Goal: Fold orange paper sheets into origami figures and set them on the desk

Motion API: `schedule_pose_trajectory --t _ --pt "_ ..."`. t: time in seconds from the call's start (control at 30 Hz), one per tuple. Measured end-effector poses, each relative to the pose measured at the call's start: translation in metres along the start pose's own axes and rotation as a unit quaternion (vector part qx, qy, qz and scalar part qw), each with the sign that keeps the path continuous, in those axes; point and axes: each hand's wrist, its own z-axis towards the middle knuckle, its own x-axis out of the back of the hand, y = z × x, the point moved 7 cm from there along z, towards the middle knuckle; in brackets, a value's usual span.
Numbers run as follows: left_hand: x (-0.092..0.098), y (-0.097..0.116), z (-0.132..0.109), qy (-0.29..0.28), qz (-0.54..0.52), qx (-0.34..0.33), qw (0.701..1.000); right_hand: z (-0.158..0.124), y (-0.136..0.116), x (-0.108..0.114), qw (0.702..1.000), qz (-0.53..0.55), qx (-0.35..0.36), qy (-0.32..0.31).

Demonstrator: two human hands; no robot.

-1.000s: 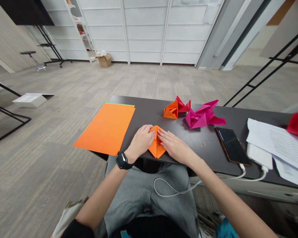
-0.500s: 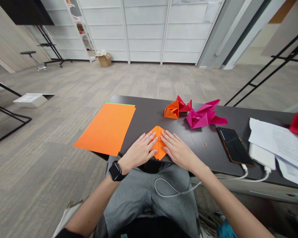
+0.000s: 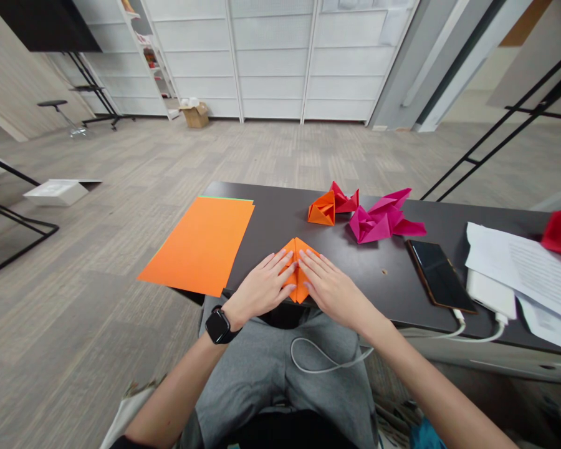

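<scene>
Both hands flat, fingers spread: our left hand (image 3: 262, 291) and right hand (image 3: 333, 290) press the folded orange paper square (image 3: 297, 262) onto the dark worktop (image 3: 280, 212), near its front edge. Flat orange paper sheet (image 3: 201, 244) lies just left.

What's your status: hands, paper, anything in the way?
Both hands open: left hand, right hand flat on the orange fold. Fold at near edge of desk. Nothing in the way; phone off right.
</scene>
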Motion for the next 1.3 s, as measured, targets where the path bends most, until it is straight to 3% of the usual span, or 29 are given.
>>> schedule_pose_trajectory --t 0.23,0.43,0.53,0.63,0.73,0.8,0.97,1.1,1.3 --pt "-0.002 -0.001 0.001 -0.021 -0.011 -0.002 1.000 -0.004 -0.002 -0.020 1.000 0.020 0.014 -0.018" --pt "0.002 -0.001 0.000 -0.005 -0.055 0.000 0.998 -0.005 -0.003 -0.008 0.998 0.060 -0.017 0.014" --pt "0.008 -0.008 -0.002 0.050 -0.106 0.036 0.992 -0.008 0.012 0.005 0.984 0.093 -0.119 0.097" --pt "0.014 -0.028 -0.007 0.146 -0.183 0.136 0.963 -0.013 0.036 0.011 0.948 0.144 -0.233 0.162" --pt "0.012 -0.044 -0.012 0.191 -0.265 0.199 0.924 -0.010 0.047 0.010 0.942 0.185 -0.237 0.149" --pt "0.011 -0.045 -0.013 0.174 -0.298 0.181 0.921 -0.009 0.051 0.011 0.945 0.201 -0.220 0.133" --pt "0.017 -0.034 -0.020 0.120 -0.272 0.070 0.952 -0.016 0.052 0.013 0.955 0.218 -0.172 0.108" --pt "0.022 -0.028 -0.025 0.116 -0.215 0.005 0.970 -0.027 0.050 0.013 0.959 0.192 -0.159 0.136" --pt "0.015 -0.030 -0.025 0.091 -0.143 0.011 0.985 -0.033 0.045 0.010 0.968 0.169 -0.124 0.136"
